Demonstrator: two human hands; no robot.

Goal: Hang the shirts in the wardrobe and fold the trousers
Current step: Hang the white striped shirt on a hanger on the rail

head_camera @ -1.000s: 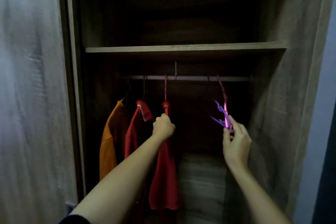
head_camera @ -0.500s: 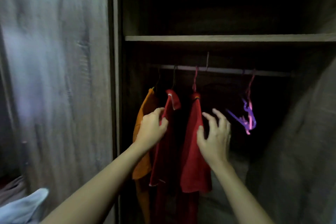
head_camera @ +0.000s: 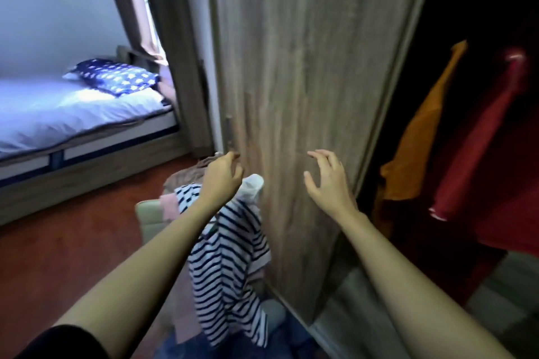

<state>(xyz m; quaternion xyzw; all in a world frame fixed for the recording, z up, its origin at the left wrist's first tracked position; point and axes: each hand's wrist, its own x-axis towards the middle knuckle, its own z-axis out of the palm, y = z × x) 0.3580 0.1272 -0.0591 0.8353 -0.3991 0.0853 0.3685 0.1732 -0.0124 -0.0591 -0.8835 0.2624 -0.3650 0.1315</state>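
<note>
You have turned away from the wardrobe. A moment ago both hands were in among the hanging shirts, and now they are out in front of the wardrobe door (head_camera: 306, 90). The orange shirt (head_camera: 420, 148) and the red shirt (head_camera: 493, 137) hang in the dark at 3 o'clock, so that shirt job looks done. Your left hand (head_camera: 223, 178) is over the heap of clothes low at 6 o'clock. Its grip is loose, the fingers a bit curled, and I see nothing in it. Your right hand (head_camera: 329, 181) is up by the door at 4 o'clock, its grip wide and holding nothing. The striped shirt (head_camera: 227, 265) lies on top of the heap and hangs down its side, just under your left arm. It is likely the next one to hang. I cannot tell which bits of the heap are trousers. The bed (head_camera: 73, 116) with its blue pillow (head_camera: 113, 77) is at 10 o'clock.
</note>
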